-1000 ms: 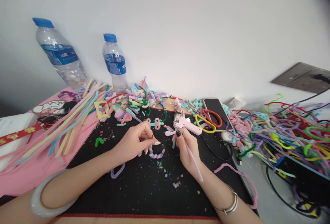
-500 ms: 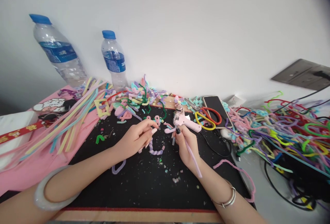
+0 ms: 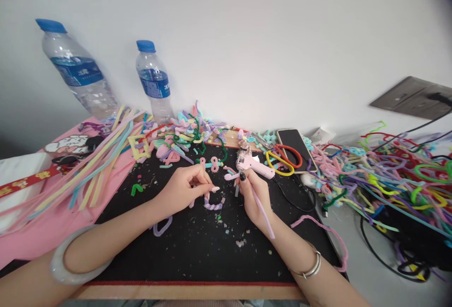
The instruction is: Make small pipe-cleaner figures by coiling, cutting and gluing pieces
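My right hand (image 3: pixel 256 194) pinches a lilac pipe cleaner (image 3: pixel 263 213). Its long tail runs back over the wrist, and its bent end points left beyond the fingertips. To the left, my left hand (image 3: pixel 190 184) has thumb and fingers pressed together, so whatever lies between them is hidden. Just below those fingertips is a curved, twisted purple-and-pink pipe cleaner (image 3: pixel 213 206); whether they touch it I cannot tell. Behind my right hand lies a pale pink glue gun (image 3: pixel 256 165). A small pink figure-eight loop (image 3: pixel 213 164) rests beyond my left fingers.
Coloured pipe cleaners (image 3: pixel 183 133) are heaped along the wall, with more strewn at the right. Scissors with red and yellow handles (image 3: pixel 282 162) lie beside a phone (image 3: pixel 296 149). Two water bottles (image 3: pixel 153 83) stand at the back left. Scraps dot the black mat (image 3: pixel 197 255).
My left hand's fingers have closed together and lowered toward the twisted piece, uncovering the figure-eight loop. My right hand stays nearly still with the lilac pipe cleaner.
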### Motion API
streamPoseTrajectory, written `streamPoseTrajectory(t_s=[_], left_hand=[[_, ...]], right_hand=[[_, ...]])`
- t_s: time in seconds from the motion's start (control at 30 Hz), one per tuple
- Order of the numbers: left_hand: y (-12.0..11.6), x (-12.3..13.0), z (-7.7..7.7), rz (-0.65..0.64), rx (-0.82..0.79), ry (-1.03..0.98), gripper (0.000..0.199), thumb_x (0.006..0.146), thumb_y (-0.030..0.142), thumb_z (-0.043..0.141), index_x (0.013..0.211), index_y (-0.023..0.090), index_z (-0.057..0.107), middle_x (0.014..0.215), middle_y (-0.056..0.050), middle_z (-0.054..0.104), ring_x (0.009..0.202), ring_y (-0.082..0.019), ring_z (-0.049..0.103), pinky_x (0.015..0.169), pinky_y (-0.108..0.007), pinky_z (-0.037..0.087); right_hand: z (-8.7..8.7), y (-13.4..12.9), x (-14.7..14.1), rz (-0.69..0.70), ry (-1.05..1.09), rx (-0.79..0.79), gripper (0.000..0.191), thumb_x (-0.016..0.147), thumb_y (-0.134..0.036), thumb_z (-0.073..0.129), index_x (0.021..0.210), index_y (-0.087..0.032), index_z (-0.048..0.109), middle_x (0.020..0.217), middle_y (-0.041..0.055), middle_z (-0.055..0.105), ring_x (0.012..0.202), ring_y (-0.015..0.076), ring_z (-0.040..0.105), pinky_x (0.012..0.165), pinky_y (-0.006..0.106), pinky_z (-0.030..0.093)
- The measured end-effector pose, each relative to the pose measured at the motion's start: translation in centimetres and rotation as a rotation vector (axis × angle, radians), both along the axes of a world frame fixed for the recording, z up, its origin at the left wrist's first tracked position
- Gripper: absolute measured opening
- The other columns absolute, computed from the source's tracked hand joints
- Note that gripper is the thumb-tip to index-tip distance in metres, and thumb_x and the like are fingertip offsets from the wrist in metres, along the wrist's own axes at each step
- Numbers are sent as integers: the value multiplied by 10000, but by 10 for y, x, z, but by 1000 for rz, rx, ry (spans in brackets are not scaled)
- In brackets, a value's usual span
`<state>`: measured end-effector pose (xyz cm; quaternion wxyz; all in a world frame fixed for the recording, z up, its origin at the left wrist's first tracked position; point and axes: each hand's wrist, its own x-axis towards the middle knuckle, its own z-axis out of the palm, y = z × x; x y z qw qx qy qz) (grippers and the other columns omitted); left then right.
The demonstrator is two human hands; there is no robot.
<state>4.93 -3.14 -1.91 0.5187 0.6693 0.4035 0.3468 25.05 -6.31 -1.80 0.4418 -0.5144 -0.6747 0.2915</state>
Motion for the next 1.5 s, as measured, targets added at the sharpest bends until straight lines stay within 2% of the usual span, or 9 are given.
streamPoseTrajectory(t_s=[0.33,0.43,0.6,0.67,0.8,0.93,1.17,1.37,1.5], left_hand=[[-3,5,5,-3,-57,-72,353,777,205,624,713,222,276,562,88,554,459,-86,550,419,-167,390],[-3,5,6,8,-85,-101,312,784,207,609,761,225,298,569,102,524,441,-81,544,389,-152,383],[-1,2,4,-12,-108,-117,130,889,321,487,908,222,404,471,124,434,335,-67,428,345,-154,370],[-1,2,3,-45,-110,-113,160,897,352,475,970,213,446,531,92,511,359,-71,452,353,-166,385],[0,3,5,-115,-120,-33,211,871,359,512,978,178,539,850,-37,678,439,-81,548,373,-188,404],[-3,7,8,-152,-146,-34,189,860,313,521,935,161,604,803,-35,692,460,-89,584,423,-193,419],[-6,10,13,-111,-211,-102,149,857,252,516,849,140,614,499,43,600,386,-81,548,392,-170,365],[-4,11,10,-84,-256,-152,146,826,282,564,844,142,600,773,-34,725,389,-66,564,366,-167,354],[-5,11,9,-63,-281,-180,162,815,299,586,841,139,601,780,-40,727,386,-64,561,351,-158,342]], right_hand=[[1,0,0,-3,-12,4,362,949,-408,328,704,-185,475,570,-35,393,517,102,355,511,236,294],[2,0,-1,-16,-16,1,374,947,-417,327,695,-186,478,564,-33,399,514,104,360,508,236,297],[1,-1,0,-8,-4,3,366,946,-414,330,706,-186,485,566,-33,405,507,102,361,504,232,299],[-1,-1,0,-6,2,15,357,946,-408,332,714,-186,487,577,-29,422,509,102,372,505,231,305],[-1,-2,-1,-9,-35,48,344,950,-381,324,729,-187,501,608,-14,478,521,106,410,520,235,332],[2,-3,-4,16,-99,119,307,950,-335,331,745,-196,512,637,-5,517,545,118,454,541,238,363],[1,-5,-9,92,-168,200,213,934,-233,352,798,-198,512,700,15,565,619,129,521,596,232,411],[1,-4,-10,40,-212,228,182,922,-197,357,816,-202,505,703,11,571,628,127,549,597,224,432],[0,-3,-10,34,-246,278,162,909,-171,366,832,-201,505,725,16,580,650,130,561,610,229,447]])
